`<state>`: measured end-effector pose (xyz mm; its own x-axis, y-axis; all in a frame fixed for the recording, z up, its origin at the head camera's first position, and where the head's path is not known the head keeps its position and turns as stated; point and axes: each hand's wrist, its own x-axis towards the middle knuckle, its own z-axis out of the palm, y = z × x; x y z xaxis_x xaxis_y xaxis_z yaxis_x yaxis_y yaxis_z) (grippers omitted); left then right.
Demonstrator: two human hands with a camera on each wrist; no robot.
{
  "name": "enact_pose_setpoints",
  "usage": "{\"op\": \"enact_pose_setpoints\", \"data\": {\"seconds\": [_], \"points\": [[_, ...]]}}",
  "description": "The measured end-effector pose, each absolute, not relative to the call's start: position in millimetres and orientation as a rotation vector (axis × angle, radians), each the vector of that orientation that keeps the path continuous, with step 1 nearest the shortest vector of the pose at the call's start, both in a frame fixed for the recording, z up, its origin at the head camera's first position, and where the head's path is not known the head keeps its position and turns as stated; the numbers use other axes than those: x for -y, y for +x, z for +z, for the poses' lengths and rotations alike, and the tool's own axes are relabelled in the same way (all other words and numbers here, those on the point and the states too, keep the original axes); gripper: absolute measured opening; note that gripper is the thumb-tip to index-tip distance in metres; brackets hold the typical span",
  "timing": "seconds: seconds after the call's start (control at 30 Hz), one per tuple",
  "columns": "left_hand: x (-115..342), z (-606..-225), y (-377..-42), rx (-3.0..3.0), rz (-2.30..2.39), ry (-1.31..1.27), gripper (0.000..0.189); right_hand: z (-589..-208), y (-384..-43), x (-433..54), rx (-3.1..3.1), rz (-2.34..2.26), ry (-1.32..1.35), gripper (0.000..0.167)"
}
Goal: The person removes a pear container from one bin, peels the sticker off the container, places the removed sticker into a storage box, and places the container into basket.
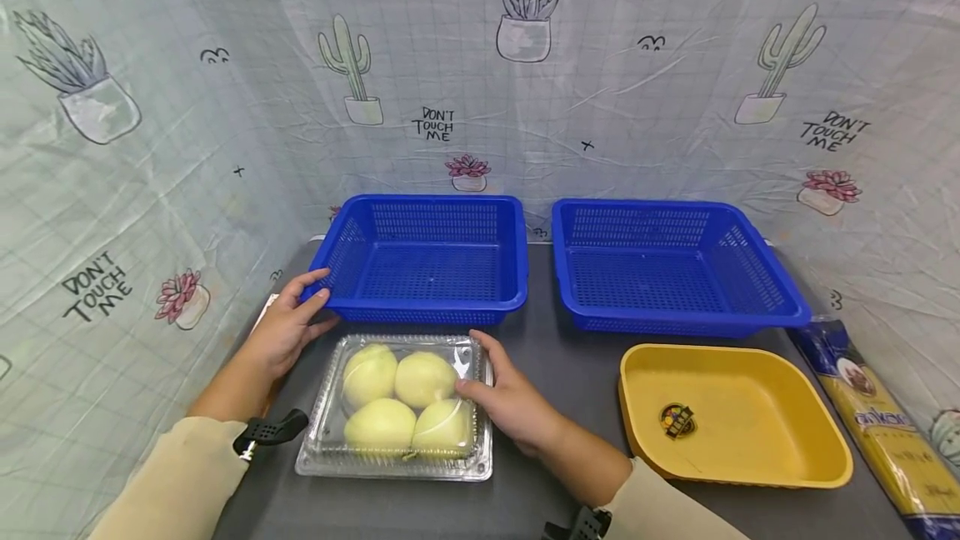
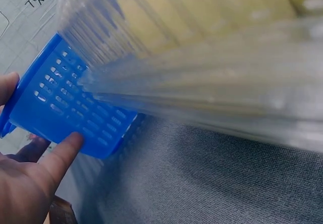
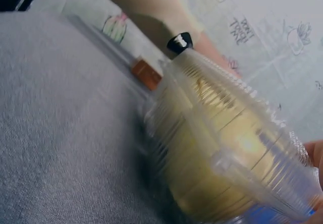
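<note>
A clear plastic clamshell box (image 1: 480, 467) holds several pale yellow-green fruits (image 1: 380, 426) under its ribbed lid. My right hand (image 1: 517, 407) grips the box at its right side, thumb on the lid and a finger at the far right corner. Part of that hand shows at the right edge of the right wrist view. My left hand (image 1: 288, 327) holds the near left corner of the left blue basket (image 1: 427, 305). In the left wrist view, the thumb presses the basket's slotted outer wall (image 2: 75, 100) while another finger lies at the rim.
A second blue basket (image 1: 682, 319) stands to the right. Nearer lies a yellow tray (image 1: 735, 473) with a dark sticker (image 1: 678, 421) inside. A yellow-and-blue packet (image 1: 885, 432) lies along the right edge. Printed plastic sheeting (image 1: 450, 40) walls the back and sides.
</note>
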<state>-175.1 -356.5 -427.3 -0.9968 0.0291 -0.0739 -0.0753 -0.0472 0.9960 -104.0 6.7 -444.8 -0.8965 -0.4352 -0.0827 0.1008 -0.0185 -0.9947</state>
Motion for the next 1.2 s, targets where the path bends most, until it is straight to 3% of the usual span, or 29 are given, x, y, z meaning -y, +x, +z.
{"op": "enact_pose_setpoints", "data": {"seconds": [0.47, 0.97, 1.2], "points": [[357, -432, -168, -2.14, 2.183, -0.119, 0.057, -442, -101, -13, -1.723, -2.08, -0.16, 0.071], [355, -432, -174, -2.183, 2.149, -0.111, 0.058, -414, -114, -29, -1.631, -2.061, -0.049, 0.077], [357, -430, -174, -2.197, 2.134, -0.11, 0.06, -394, -120, -35, -1.609, -2.043, -0.076, 0.069]]}}
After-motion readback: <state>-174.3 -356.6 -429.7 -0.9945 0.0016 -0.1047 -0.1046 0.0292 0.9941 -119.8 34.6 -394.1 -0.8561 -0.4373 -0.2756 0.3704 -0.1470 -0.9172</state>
